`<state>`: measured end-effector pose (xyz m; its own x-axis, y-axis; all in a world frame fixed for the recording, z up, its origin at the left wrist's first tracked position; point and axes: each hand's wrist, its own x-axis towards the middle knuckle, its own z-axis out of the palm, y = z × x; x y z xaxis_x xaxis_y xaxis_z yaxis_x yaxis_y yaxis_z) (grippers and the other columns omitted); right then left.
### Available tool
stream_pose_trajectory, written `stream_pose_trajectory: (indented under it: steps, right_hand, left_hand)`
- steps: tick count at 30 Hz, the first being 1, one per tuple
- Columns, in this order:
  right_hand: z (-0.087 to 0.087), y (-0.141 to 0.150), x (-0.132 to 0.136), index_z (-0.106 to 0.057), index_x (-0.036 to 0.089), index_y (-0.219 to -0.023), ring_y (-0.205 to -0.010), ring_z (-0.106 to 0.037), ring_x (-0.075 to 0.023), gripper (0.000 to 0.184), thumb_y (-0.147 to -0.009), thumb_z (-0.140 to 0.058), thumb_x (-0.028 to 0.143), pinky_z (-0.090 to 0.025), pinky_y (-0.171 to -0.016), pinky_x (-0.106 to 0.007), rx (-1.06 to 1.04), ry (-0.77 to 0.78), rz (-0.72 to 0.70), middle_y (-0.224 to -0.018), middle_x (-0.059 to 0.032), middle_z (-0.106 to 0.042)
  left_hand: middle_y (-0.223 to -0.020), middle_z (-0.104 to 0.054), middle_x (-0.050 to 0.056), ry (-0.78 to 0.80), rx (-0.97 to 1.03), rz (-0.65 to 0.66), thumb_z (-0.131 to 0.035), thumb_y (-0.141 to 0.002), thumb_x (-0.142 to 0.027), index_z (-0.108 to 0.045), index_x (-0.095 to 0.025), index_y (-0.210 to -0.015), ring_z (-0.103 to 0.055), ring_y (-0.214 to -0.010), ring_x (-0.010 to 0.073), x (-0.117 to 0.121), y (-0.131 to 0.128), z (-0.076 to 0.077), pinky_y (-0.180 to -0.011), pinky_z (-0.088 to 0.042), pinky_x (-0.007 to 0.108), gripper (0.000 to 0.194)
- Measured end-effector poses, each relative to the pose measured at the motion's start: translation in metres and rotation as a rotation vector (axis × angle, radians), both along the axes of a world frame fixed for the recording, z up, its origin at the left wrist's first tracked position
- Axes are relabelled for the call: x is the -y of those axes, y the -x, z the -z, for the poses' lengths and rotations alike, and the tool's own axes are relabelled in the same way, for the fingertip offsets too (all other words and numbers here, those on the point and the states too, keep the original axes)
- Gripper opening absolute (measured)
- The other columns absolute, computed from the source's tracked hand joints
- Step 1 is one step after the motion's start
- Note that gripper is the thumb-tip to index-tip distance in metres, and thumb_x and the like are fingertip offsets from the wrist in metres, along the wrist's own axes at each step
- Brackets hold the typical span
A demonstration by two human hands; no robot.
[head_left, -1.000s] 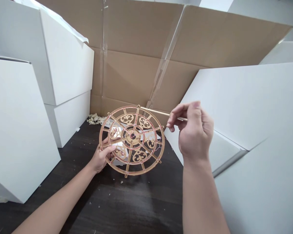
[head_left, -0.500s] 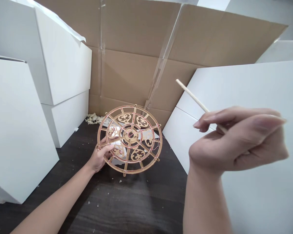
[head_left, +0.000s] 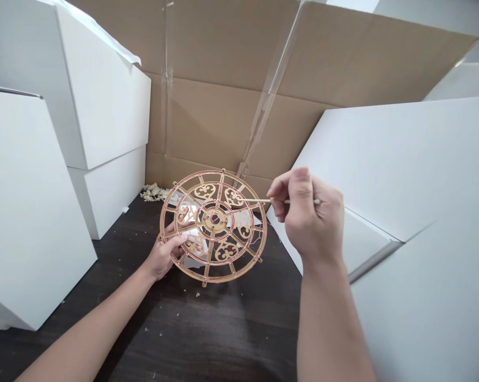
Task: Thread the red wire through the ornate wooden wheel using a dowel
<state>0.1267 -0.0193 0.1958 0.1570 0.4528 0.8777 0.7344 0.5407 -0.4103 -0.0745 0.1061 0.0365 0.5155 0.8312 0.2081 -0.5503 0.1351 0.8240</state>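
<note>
Between the pinched fingers (head_left: 278, 192) of the right hand (head_left: 313, 220), a thin stick (head_left: 257, 200) is held, long axis pointed left over the openwork wheel (head_left: 210, 225). Left of those fingers, the wheel's rim is clasped by the nearer left hand (head_left: 163, 258).

Here, the dark surface (head_left: 207, 345) is strewn with scraps (head_left: 154, 192), backed by tall, taped cardboard (head_left: 219, 116) and flanked by white boxes (head_left: 110, 106).
</note>
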Motion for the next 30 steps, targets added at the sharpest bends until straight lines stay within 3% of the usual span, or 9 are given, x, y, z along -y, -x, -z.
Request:
stream_pose_trajectory:
  steps: [8, 17, 25, 30]
  right_hand:
    - [0.006, -0.003, -0.014, -0.063, 0.018, -0.075, -0.046, -0.05, -0.0119, 0.063, -0.105, -0.049, 0.072, -0.037, -0.042, -0.025, -0.138, 0.114, -0.119, -0.056, -0.0005, -0.054]
    - [-0.002, -0.002, -0.011, -0.06, 0.022, -0.066, -0.04, -0.044, -0.0139, 0.058, -0.094, -0.067, 0.073, -0.028, -0.036, -0.028, -0.393, -0.014, -0.209, -0.052, -0.0005, -0.052]
    - [-0.001, -0.006, -0.019, -0.058, 0.021, -0.06, -0.041, -0.043, -0.0127, 0.055, -0.094, -0.07, 0.063, -0.026, -0.035, -0.027, -0.512, -0.171, -0.148, -0.055, -0.0004, -0.05]
    - [0.0, -0.007, -0.013, -0.06, 0.022, -0.066, -0.04, -0.048, -0.0153, 0.058, -0.096, -0.065, 0.071, -0.027, -0.033, -0.03, -0.386, -0.051, -0.094, -0.058, -0.0029, -0.057]
  left_hand:
    - [-0.115, -0.076, 0.013, -0.017, -0.016, -0.004, -0.093, -0.069, -0.04, -0.06, -0.021, -0.147, -0.074, -0.071, 0.0232, -0.001, 0.0, 0.0, -0.066, -0.064, 0.033, 0.086]
    - [-0.111, -0.077, 0.011, -0.014, -0.007, -0.01, -0.092, -0.07, -0.038, -0.058, -0.022, -0.149, -0.073, -0.071, 0.0222, -0.002, -0.001, 0.002, -0.066, -0.063, 0.031, 0.087]
    - [-0.109, -0.077, 0.011, -0.043, -0.021, -0.005, -0.091, -0.071, -0.037, -0.059, -0.022, -0.148, -0.072, -0.069, 0.0214, -0.001, -0.001, 0.0, -0.064, -0.062, 0.03, 0.084]
    - [-0.105, -0.077, 0.011, -0.024, -0.011, -0.012, -0.09, -0.071, -0.035, -0.06, -0.021, -0.146, -0.072, -0.067, 0.0215, 0.001, -0.001, -0.002, -0.063, -0.062, 0.029, 0.082]
